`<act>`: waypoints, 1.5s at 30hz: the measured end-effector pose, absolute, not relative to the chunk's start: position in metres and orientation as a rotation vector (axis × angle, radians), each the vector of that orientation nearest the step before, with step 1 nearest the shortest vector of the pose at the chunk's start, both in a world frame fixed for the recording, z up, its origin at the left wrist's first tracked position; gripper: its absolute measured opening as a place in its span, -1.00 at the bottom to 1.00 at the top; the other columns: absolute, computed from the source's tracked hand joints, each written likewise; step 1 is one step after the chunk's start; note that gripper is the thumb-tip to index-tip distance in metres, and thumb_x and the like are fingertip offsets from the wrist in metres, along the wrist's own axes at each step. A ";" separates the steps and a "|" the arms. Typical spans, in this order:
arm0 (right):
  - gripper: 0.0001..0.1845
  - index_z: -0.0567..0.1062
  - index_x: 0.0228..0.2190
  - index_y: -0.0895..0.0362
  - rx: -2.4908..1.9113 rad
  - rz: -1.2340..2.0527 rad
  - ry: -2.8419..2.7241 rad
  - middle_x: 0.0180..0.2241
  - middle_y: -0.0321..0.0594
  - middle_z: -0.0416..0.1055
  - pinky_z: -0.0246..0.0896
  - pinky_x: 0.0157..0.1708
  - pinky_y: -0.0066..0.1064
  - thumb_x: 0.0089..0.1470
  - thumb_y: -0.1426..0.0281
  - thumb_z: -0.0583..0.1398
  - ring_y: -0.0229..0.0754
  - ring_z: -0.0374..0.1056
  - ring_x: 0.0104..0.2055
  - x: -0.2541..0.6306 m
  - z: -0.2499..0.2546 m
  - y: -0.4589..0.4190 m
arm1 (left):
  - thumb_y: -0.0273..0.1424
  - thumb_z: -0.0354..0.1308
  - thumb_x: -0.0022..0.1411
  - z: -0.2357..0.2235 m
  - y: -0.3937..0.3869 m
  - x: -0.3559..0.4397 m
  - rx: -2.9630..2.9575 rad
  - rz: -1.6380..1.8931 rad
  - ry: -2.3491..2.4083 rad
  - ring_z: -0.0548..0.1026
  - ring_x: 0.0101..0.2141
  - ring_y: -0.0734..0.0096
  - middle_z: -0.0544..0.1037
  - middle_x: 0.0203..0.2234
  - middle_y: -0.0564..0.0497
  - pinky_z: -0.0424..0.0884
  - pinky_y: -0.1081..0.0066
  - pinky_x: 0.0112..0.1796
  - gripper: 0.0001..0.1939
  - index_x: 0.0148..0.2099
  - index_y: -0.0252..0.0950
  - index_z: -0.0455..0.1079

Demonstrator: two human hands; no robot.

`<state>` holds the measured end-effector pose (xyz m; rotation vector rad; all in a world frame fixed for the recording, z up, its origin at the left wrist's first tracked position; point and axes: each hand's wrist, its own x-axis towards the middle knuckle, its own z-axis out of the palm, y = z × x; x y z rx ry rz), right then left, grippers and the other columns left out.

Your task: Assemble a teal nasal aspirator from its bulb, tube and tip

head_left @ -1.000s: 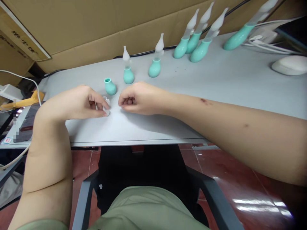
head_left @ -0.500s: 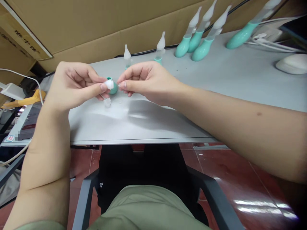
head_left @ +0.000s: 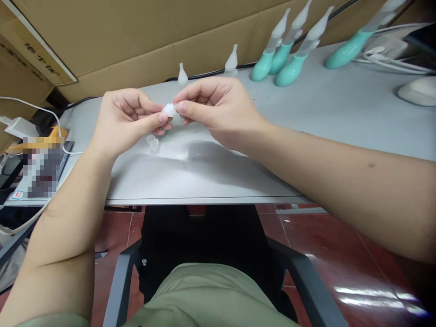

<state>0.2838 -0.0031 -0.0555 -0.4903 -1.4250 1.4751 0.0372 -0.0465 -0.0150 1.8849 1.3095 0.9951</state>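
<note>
My left hand [head_left: 127,119] and my right hand [head_left: 213,109] meet above the grey table [head_left: 306,118], both pinching a small white translucent plastic piece [head_left: 168,109] between thumbs and forefingers. A small clear tube-shaped part [head_left: 153,143] lies on the table just below my left fingers. Behind my hands two white nozzle tips [head_left: 183,75] [head_left: 231,59] stick up; their teal bulbs are hidden by my hands.
Several teal bulb aspirators with long clear nozzles [head_left: 289,45] stand at the back right before a cardboard wall [head_left: 136,41]. A white mouse-like object [head_left: 417,91] sits far right. Cables and a white adapter [head_left: 20,127] lie at left. A chair [head_left: 211,245] stands under the table edge.
Both hands rose from the tabletop, picked up the white piece, and now hold it together slightly higher and further right. The view shifted a little, hiding the loose teal bulb.
</note>
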 end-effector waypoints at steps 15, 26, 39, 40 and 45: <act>-0.77 0.82 -0.25 0.02 -0.531 1.522 -1.359 -0.14 -0.31 0.84 0.72 0.09 -0.35 0.49 0.54 0.56 -0.18 0.76 -0.03 0.281 -0.060 0.000 | 0.11 0.79 0.29 -0.026 -0.036 0.038 1.772 1.069 1.264 0.92 0.05 0.26 0.95 0.00 0.08 0.86 0.14 0.11 -0.38 -0.04 -0.23 0.63; -0.75 0.78 -0.25 -0.15 -0.532 1.603 -1.541 -0.02 -0.31 0.88 0.81 0.33 -0.07 0.23 0.23 0.71 0.09 0.81 0.26 0.295 -0.058 0.005 | -0.17 0.78 0.30 -0.026 -0.040 0.041 1.763 1.104 1.183 0.95 -0.03 0.22 0.95 -0.07 0.04 0.93 0.06 0.14 -0.61 -0.14 -0.22 0.67; -0.69 0.81 -0.13 0.03 -0.506 1.802 -1.431 -0.07 -0.24 0.85 0.76 0.19 -0.32 0.26 0.46 0.76 -0.11 0.79 0.02 0.292 -0.060 0.007 | 0.13 0.78 0.26 -0.027 -0.041 0.037 1.915 1.081 1.301 0.97 -0.02 -0.06 0.94 -0.11 0.01 0.98 -0.28 0.26 -0.47 -0.22 -0.11 0.65; -0.73 0.83 -0.13 0.06 -0.513 1.804 -1.428 -0.08 -0.22 0.85 0.76 0.18 -0.33 0.29 0.50 0.74 -0.14 0.78 -0.01 0.291 -0.059 0.007 | 0.11 0.80 0.25 -0.027 -0.041 0.036 1.920 1.075 1.286 0.98 -0.02 -0.06 0.95 -0.11 0.03 0.98 -0.27 0.26 -0.49 -0.22 -0.10 0.66; -0.77 0.82 -0.19 0.13 -0.524 1.828 -1.404 -0.14 -0.21 0.83 0.76 0.09 -0.39 0.36 0.56 0.71 -0.21 0.76 -0.10 0.288 -0.057 0.004 | -0.16 0.77 0.35 -0.022 -0.042 0.029 1.952 0.973 1.197 0.99 0.02 -0.02 0.96 -0.08 0.06 0.99 -0.19 0.29 -0.69 -0.15 -0.11 0.72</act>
